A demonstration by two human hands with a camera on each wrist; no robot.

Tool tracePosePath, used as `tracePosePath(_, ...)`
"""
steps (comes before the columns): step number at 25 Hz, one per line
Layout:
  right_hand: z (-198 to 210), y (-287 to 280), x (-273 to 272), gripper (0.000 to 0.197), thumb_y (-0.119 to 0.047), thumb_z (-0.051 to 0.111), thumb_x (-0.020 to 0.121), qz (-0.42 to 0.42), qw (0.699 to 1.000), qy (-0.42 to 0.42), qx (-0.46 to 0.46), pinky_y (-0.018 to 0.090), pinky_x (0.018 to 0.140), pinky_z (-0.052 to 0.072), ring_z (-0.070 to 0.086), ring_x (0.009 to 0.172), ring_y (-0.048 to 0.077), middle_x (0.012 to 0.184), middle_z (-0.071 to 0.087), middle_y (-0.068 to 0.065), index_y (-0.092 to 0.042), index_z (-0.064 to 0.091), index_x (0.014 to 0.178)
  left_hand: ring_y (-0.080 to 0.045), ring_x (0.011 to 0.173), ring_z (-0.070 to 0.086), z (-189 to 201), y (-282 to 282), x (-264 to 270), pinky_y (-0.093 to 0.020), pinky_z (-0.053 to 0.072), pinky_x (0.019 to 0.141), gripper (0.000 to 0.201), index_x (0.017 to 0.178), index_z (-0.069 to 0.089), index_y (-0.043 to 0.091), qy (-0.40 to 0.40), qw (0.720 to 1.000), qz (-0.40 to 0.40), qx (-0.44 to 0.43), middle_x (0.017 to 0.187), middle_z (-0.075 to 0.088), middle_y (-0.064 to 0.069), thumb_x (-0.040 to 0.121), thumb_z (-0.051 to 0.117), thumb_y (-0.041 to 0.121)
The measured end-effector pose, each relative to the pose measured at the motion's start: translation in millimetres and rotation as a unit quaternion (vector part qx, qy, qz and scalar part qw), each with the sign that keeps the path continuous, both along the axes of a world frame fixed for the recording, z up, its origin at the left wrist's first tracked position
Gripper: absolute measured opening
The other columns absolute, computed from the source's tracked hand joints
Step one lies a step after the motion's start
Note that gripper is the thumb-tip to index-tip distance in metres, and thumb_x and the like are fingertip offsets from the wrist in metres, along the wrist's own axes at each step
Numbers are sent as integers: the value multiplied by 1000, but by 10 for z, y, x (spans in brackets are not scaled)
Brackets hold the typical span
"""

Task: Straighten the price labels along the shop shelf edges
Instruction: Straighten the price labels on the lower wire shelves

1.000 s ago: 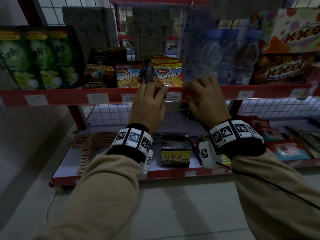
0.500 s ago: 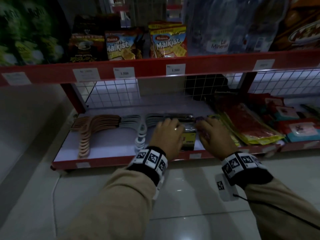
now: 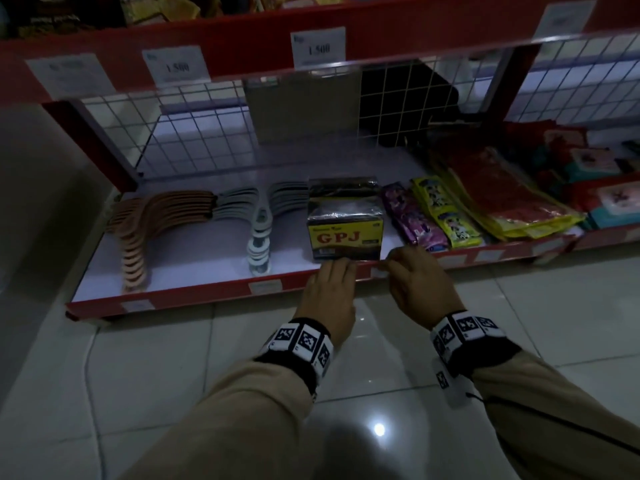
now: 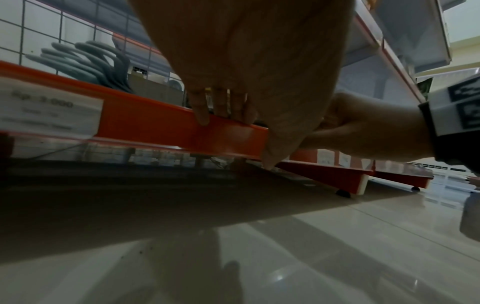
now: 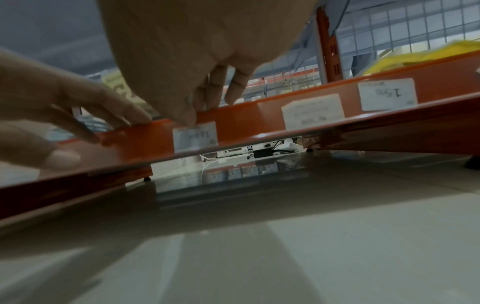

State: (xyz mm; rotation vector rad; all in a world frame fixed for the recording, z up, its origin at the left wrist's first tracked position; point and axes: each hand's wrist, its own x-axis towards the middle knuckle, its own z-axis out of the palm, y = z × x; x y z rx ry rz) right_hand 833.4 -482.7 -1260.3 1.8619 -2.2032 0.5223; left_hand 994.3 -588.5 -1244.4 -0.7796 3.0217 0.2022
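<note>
Setting: dim shop aisle with a glossy tiled floor (image 3: 173, 375); the bottom shelf (image 3: 194, 261) sits low over it, and its red front edge (image 3: 194, 291) serves as the landmark below.
Task's thing: a small white price label (image 5: 195, 136) on the red front edge, just right of the GPJ box (image 3: 346, 233) that stands right behind the edge.
Right hand (image 3: 420, 285): reaches over the edge from the floor side, fingers curled down; in the right wrist view its fingertips (image 5: 188, 119) touch the top of the price label. Whether this grip pinches the label or only presses on it cannot be told.
Left hand (image 3: 330, 292): lies on the edge just left of the label, fingers (image 4: 201, 112) fairly straight over the top lip and the thumb against the red face; its grip is loose and it clasps nothing.
Other labels on the edge: two more (image 5: 313, 111) (image 5: 387, 94) to the right of the touched one, another (image 3: 265, 287) to the left.
Behind the edge: tan hangers (image 3: 149, 223) and grey hangers (image 3: 259, 223) left of the box, sachet packs (image 3: 436, 213) to its right.
Above: the upper shelf rail (image 3: 242, 46) carries labels (image 3: 318, 47) reading 1.500.
In the way: the hands hide the edge in front of the box.
</note>
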Motion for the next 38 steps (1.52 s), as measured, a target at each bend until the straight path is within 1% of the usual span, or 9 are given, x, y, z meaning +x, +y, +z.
tracePosePath(4, -123, 28, 26, 34, -5, 59, 76, -12, 1000, 10, -15, 47, 75, 47, 54, 92, 38, 115, 59, 17, -5, 64, 110, -23, 134, 24, -51, 9, 6, -36, 30, 108, 69, 146, 21, 14, 15, 1000, 0, -5, 149, 24, -3, 87, 54, 27)
tracePosePath(8, -237, 124, 87, 39, -19, 60, 85, -28, 999, 28, 11, 47, 85, 45, 52, 106, 38, 133, 50, 18, -9, 58, 123, -22, 133, 26, -76, -9, 15, -35, 32, 106, 63, 143, 29, 16, 38, 999, -7, -9, 148, 26, -2, 86, 53, 25)
tracePosePath(13, -129, 4, 157, 31, -31, 59, 88, -75, 997, 1, -15, 46, 81, 44, 52, 100, 39, 117, 54, 21, -7, 62, 108, -21, 134, 26, -82, 13, 16, -33, 30, 107, 63, 143, 28, 16, 49, 999, 6, -14, 148, 26, -3, 86, 53, 24)
tracePosePath(16, -95, -62, 182, 36, -40, 57, 88, -110, 994, -12, 18, 45, 77, 42, 50, 96, 36, 110, 54, 18, -8, 60, 105, -23, 135, 25, -84, 33, 60, -35, 29, 108, 63, 144, 28, 17, 61, 998, 10, -26, 150, 23, -4, 86, 52, 23)
tracePosePath(19, -114, -46, 208, 44, -47, 46, 91, -112, 993, 12, 32, 43, 74, 41, 50, 90, 34, 101, 55, 15, -7, 59, 103, -24, 131, 29, -93, 54, 93, -34, 29, 104, 61, 143, 29, 19, 46, 998, -5, -47, 146, 30, -4, 86, 51, 24)
tracePosePath(24, -131, -35, 160, 30, -23, 60, 86, -78, 997, -20, -5, 41, 76, 42, 52, 89, 34, 100, 56, 17, -3, 58, 108, -24, 120, 37, -80, 61, 60, -34, 29, 99, 54, 137, 37, 19, 41, 997, 9, -58, 132, 40, -4, 85, 50, 23)
tracePosePath(28, -129, 21, 145, 32, -3, 62, 80, -55, 998, -14, -10, 43, 77, 46, 55, 90, 38, 104, 61, 20, 1, 61, 111, -23, 111, 41, -43, 46, 7, -33, 31, 95, 48, 127, 44, 17, 55, 997, 16, -44, 121, 45, -3, 81, 54, 27)
tracePosePath(33, -78, 10, 176, 34, -3, 66, 76, -62, 998, -2, 1, 43, 71, 47, 55, 86, 38, 99, 62, 20, -1, 63, 110, -23, 112, 39, -66, 35, 7, -33, 34, 94, 46, 126, 44, 19, 50, 998, 14, -26, 122, 42, -2, 82, 55, 27)
tracePosePath(38, -43, -42, 201, 22, -9, 67, 73, -74, 997, 12, 27, 41, 67, 43, 52, 81, 35, 94, 58, 19, -1, 60, 92, -23, 111, 39, -49, 25, 7, -34, 34, 94, 44, 125, 45, 20, 46, 998, 12, -39, 121, 41, -2, 83, 54, 30)
